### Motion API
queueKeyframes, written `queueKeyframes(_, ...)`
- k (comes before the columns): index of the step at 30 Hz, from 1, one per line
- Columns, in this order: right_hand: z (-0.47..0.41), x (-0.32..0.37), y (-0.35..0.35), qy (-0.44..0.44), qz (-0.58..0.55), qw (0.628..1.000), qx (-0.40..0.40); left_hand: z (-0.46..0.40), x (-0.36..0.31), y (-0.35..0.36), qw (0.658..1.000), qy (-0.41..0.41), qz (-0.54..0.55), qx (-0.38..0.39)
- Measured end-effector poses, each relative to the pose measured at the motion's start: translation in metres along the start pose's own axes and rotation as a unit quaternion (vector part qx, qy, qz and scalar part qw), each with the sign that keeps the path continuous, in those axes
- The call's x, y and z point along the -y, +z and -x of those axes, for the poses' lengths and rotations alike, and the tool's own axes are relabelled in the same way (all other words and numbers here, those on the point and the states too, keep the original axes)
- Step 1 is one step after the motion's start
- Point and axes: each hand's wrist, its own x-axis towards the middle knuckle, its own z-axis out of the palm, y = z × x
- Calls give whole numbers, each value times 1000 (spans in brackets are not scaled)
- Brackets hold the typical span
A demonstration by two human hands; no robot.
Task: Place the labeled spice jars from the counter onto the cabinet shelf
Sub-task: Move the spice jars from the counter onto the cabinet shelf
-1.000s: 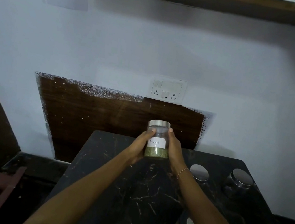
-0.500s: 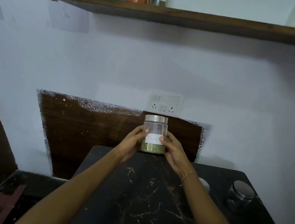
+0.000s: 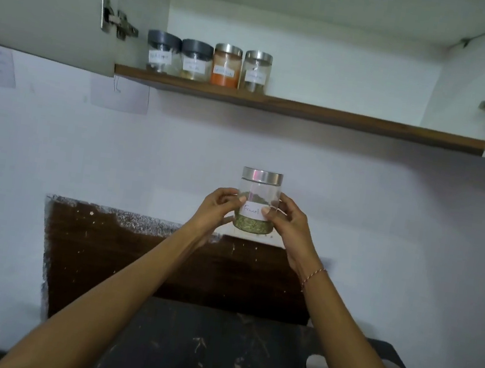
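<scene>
Both hands hold up a clear glass jar with a silver metal lid [image 3: 257,204] — white label reading "Fennel", green seeds at the bottom — upright in mid-air before the white wall, well below the brown wooden cabinet shelf [image 3: 307,112]. The left hand [image 3: 215,209] and right hand [image 3: 287,221] curl round its sides, thumbs on the front. Four labelled jars [image 3: 208,62] stand in a row at the shelf's left end. Below lies the black marble counter [image 3: 211,351].

Your left hand [image 3: 216,208] and right hand [image 3: 287,221] hold the upright Fennel jar [image 3: 258,201] below the cabinet shelf [image 3: 337,119].
</scene>
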Motion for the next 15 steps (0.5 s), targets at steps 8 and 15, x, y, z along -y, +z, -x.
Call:
queueKeyframes(8, -44, 74, -8, -79, 23, 997, -14, -33, -75, 26, 994, 105, -22, -18)
queueKeyframes(15, -88, 130, -13, -134, 28, 991, 9, -63, -131, 40, 987, 156, -15, -23)
